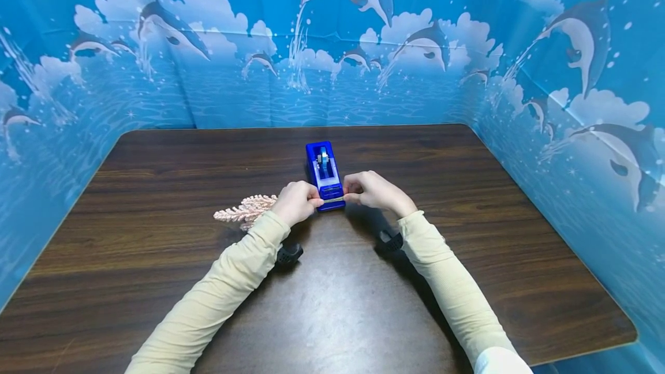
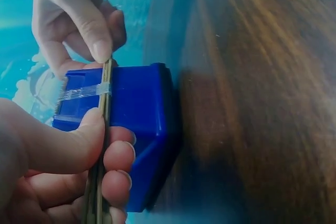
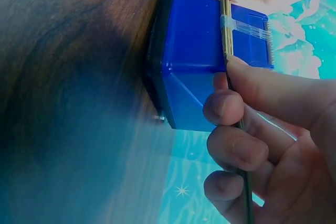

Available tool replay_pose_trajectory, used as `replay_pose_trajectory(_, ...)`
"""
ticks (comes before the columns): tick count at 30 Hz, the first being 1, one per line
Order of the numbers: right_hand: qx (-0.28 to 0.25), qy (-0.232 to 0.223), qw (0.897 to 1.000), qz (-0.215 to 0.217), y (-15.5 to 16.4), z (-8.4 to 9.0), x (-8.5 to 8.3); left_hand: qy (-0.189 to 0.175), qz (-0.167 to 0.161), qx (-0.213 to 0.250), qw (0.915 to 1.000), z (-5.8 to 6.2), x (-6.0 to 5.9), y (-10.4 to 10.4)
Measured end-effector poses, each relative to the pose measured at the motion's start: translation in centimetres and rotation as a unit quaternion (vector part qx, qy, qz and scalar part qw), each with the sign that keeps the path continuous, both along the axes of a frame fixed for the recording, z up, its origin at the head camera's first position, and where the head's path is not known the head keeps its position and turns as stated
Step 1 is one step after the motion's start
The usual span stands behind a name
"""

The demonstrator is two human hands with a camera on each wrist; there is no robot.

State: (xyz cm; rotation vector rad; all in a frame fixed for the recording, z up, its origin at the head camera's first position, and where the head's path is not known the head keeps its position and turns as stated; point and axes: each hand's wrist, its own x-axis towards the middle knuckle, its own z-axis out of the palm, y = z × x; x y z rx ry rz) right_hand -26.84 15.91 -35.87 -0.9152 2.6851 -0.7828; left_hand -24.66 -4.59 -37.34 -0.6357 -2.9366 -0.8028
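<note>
A blue tape dispenser (image 1: 324, 175) stands on the dark wooden table (image 1: 467, 201), a little beyond its middle. Both hands hold a thin stem (image 1: 332, 199) crosswise over the dispenser's front cutter end. My left hand (image 1: 296, 201) pinches the stem (image 2: 100, 177) between thumb and fingers, and my right hand (image 1: 371, 189) pinches the other side (image 3: 227, 35). A strip of clear tape (image 2: 79, 92) runs from the cutter (image 3: 252, 29) onto the stem. The stem belongs to a pale pink feathery sprig (image 1: 246, 210) that lies left of my left hand.
A blue dolphin-print backdrop (image 1: 332, 62) walls the table on the left, back and right. The table's near edge runs below my forearms.
</note>
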Motion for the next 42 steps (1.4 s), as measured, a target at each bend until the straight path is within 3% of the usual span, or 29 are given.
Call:
replay_pose_trajectory(7, -0.002, -0.006, 1.000, -0.007, -0.2, -0.1, 0.0, 0.012, 0.006, -0.003, 0.9999, -0.2, 0.0, 0.0)
replay_pose_trajectory(24, 0.045, 0.054, 0.997, -0.025, -1.2, -0.9, 0.1, -0.010, 0.030, -0.042, 0.9986, -1.1, 0.0, 0.2)
replay_pose_trajectory(31, 0.048, 0.025, 0.998, -0.033, -1.3, -1.4, 0.1, -0.015, 0.030, -0.050, 0.9982, -1.4, 0.0, 0.2)
replay_pose_trajectory(36, 0.046, -0.020, 0.998, -0.028, -1.1, -1.1, -0.1, -0.021, 0.025, -0.047, 0.9983, -1.0, 0.1, 0.3)
replay_pose_trajectory(39, 0.049, -0.046, 0.996, -0.055, -1.3, -1.0, 0.0, -0.029, 0.017, -0.049, 0.9982, -0.6, 0.4, 0.5)
replay_pose_trajectory(42, 0.068, -0.043, 0.993, -0.090, -1.6, -1.0, 0.2, -0.037, 0.000, -0.057, 0.9977, -0.2, 0.6, 0.7)
